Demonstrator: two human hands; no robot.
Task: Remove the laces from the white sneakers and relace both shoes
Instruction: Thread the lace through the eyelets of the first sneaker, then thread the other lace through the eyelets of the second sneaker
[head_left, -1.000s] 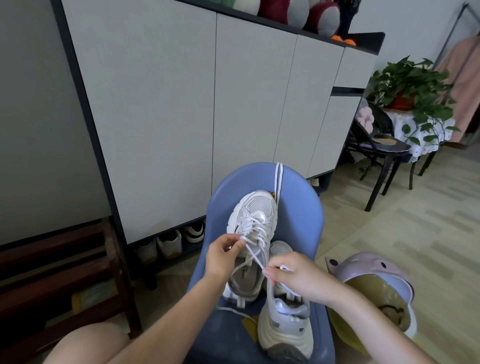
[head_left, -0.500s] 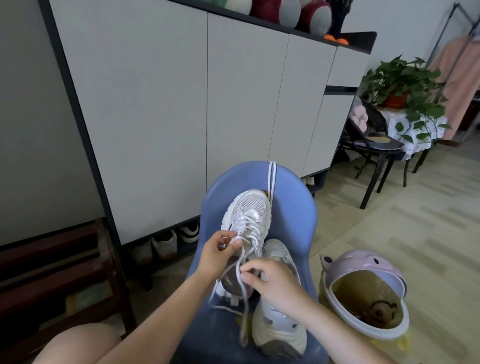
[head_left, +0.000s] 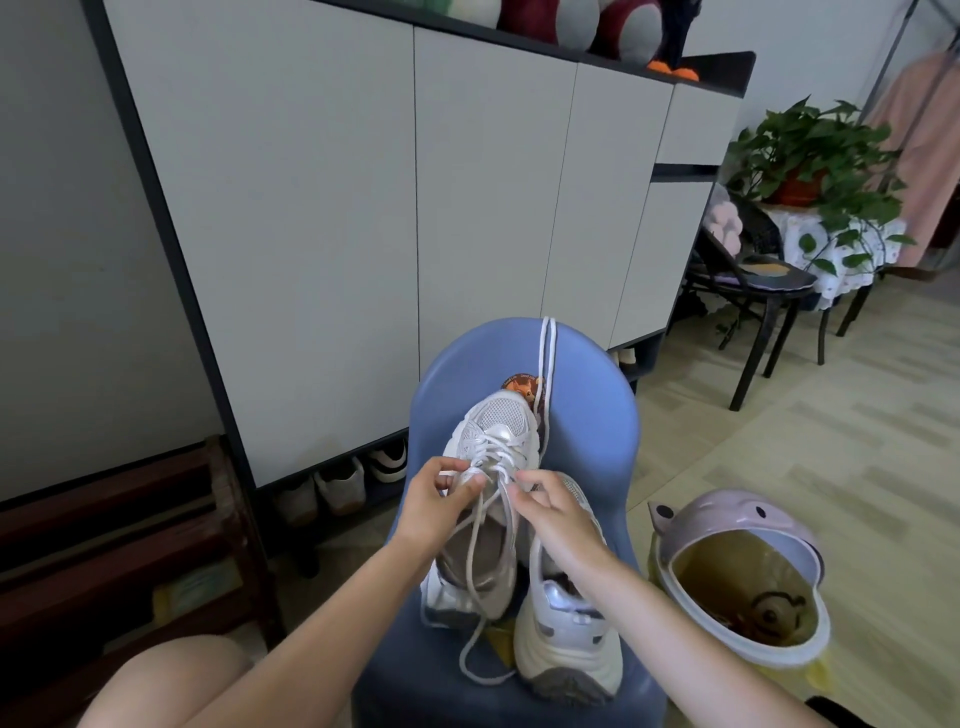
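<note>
Both hands pinch the white lace (head_left: 480, 525) of the white mesh sneaker (head_left: 491, 467) on the blue plastic chair (head_left: 587, 415): left hand (head_left: 434, 506), right hand (head_left: 553, 514). A second white sneaker (head_left: 563, 623) lies beside it; a spare lace (head_left: 546, 374) drapes the chair's back edge.

Crowded blue chair seat, open floor to the right

Two white sneakers, the laced sneaker (head_left: 493, 467) and the second sneaker (head_left: 563, 623), fill the blue chair (head_left: 587, 441), its curved back closing the far side; a spare lace (head_left: 546, 364) hangs over that back, and both hands crowd the laced shoe's eyelets. The pink bin (head_left: 737, 582) stands just right of the seat, the cabinet (head_left: 363, 208) behind, a wooden rack (head_left: 130, 545) left. Bare floor (head_left: 831, 441) lies open beyond the bin.
</note>
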